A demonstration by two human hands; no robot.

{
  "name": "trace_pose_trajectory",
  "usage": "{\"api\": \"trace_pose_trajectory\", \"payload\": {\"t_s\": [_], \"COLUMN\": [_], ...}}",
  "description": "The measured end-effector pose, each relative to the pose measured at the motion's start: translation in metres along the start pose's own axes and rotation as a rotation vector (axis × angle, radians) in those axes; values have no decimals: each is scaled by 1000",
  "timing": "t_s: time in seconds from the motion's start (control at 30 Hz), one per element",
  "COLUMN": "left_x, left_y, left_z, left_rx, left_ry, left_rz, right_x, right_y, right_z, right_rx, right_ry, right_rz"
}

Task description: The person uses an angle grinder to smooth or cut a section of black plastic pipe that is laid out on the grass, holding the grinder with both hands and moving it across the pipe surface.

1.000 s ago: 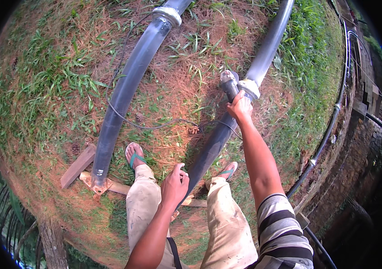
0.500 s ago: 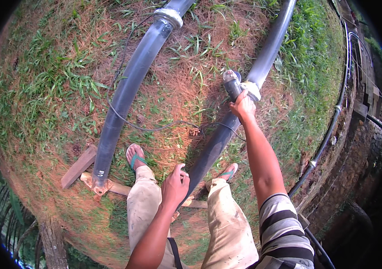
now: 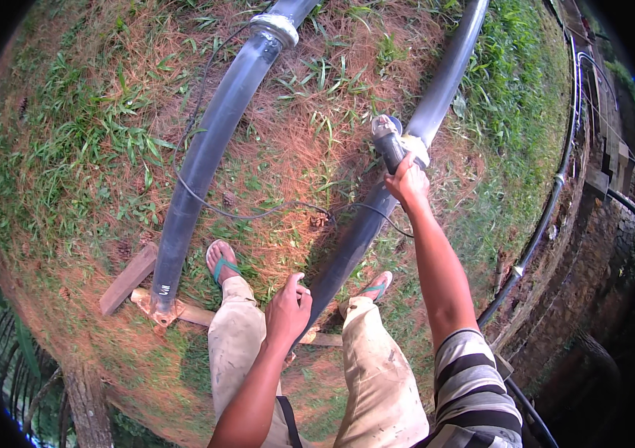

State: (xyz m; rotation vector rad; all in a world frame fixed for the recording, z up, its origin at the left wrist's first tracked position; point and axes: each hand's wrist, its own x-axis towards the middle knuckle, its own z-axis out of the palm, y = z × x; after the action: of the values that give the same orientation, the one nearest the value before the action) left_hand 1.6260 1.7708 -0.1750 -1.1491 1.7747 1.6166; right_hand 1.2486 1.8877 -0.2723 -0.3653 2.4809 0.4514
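My right hand [image 3: 409, 181] is wrapped round the body of an angle grinder [image 3: 390, 149], its head toward the far side. The grinder rests close against the white jointed collar [image 3: 416, 151] on the right-hand black pipe [image 3: 364, 231]; its disc is mostly hidden, so I cannot tell whether it touches. Pale dust coats the pipe just beyond the collar. Beside the near part of that pipe, my left hand [image 3: 288, 310] is loosely curled, with nothing visible in its fingers. The grinder's dark cord [image 3: 258, 216] trails left over the grass.
A second black pipe [image 3: 209, 160] with a raised collar [image 3: 276, 30] lies to the left. Its flanged near end sits on a wooden pole [image 3: 194, 313] beside a wood block [image 3: 129, 278]. My sandalled feet stand either side of the right pipe. A thinner pipe [image 3: 537, 237] runs along the right edge.
The whole view has shifted slightly. My right hand and the grinder stay at the collar, with hardly any movement; my left hand keeps its place by the pipe.
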Motion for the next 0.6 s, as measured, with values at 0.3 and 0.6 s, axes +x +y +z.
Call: {"api": "trace_pose_trajectory", "payload": {"t_s": [0.3, 0.6], "left_x": [1, -1], "left_y": [0, 1], "left_z": [8, 9], "left_rx": [3, 3], "left_ry": [-8, -13], "left_rz": [15, 5], "right_x": [6, -13], "right_y": [-1, 5], "right_z": [-9, -26], "right_rx": [34, 147], "right_ry": [-21, 16], "right_rz": [23, 98]}}
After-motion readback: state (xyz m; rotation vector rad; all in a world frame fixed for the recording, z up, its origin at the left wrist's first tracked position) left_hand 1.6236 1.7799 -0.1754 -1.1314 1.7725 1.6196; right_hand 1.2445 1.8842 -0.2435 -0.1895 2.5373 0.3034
